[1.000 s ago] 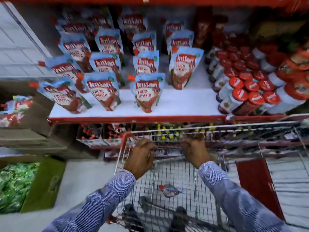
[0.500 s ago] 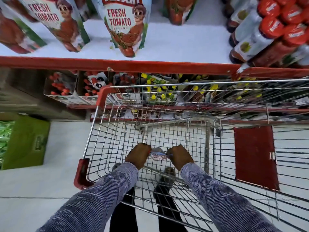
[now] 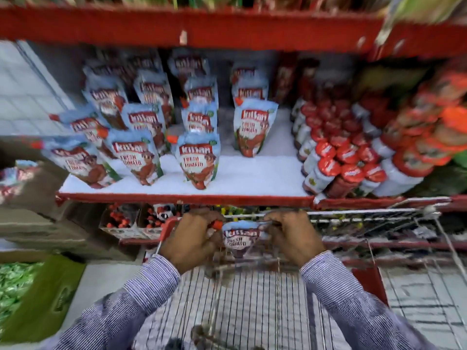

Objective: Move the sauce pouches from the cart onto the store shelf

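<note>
A store aisle fills the view: a red-edged shelf (image 3: 182,197) with a white deck runs across the middle, and another red shelf edge crosses above it. On the white deck stand rows of sauce pouches (image 3: 137,157), light blue with a red label and "FRESH TOMATO" print, upright and leaning slightly, several rows deep on the left and centre. The front centre pouch stands near the deck's front edge, with bare white deck to its right. To the right of that gap, red-capped bottles (image 3: 336,160) lie packed together, caps toward the camera. Below the shelf, a lower level holds open boxes of small red-capped items (image 3: 121,221). At lower left a green carton (image 3: 50,299) sits on the pale floor.

A wire cart (image 3: 252,311) with red corner trim stands against the shelf front. Both arms, in striped blue sleeves, reach forward over the cart basket, wrists about level and backs of the hands up. The left hand (image 3: 192,242) and right hand (image 3: 293,236) flank one held pouch (image 3: 240,239), fingers curled in on its upper corners from either side. The pouch hangs upright between them, label facing the camera, above the cart's far rim and just below the shelf's red front edge. Motion blur softens the hands and pouch.
</note>
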Available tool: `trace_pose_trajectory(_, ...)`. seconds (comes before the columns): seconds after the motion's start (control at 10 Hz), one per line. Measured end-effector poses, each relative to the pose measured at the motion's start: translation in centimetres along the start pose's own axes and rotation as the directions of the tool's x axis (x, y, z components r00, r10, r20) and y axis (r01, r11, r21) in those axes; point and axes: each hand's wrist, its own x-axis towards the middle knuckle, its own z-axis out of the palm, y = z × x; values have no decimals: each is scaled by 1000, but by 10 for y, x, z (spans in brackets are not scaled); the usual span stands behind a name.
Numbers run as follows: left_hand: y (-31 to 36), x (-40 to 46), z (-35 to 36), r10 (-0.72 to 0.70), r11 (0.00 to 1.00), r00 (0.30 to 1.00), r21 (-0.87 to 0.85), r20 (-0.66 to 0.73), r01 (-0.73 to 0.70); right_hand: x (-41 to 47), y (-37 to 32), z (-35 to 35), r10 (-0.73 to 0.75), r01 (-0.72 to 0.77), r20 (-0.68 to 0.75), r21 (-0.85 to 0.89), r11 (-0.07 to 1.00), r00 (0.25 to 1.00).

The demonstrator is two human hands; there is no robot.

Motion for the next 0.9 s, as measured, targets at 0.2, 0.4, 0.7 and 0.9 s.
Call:
trace_pose_trajectory(0.2, 47, 67, -77, 108, 993, 966, 68, -236, -94, 65, -25, -74, -110, 112, -254, -10, 994, 961)
trace_pose_trajectory(0.4, 57, 131, -85, 39, 995, 968, 94, -246, -16, 117, -17, -94, -85, 72, -289, -54, 996, 954)
trace_pose_trajectory(0.7, 53, 169, -64, -18, 995, 978, 95, -209, 38, 154, 3, -82, 58, -50, -255, 37, 998, 965)
trace_pose_trajectory(0.9, 53, 168, -76, -20, 994, 981, 101, -195, 40, 151, 0, -89, 68, -44, -222, 110, 993, 973)
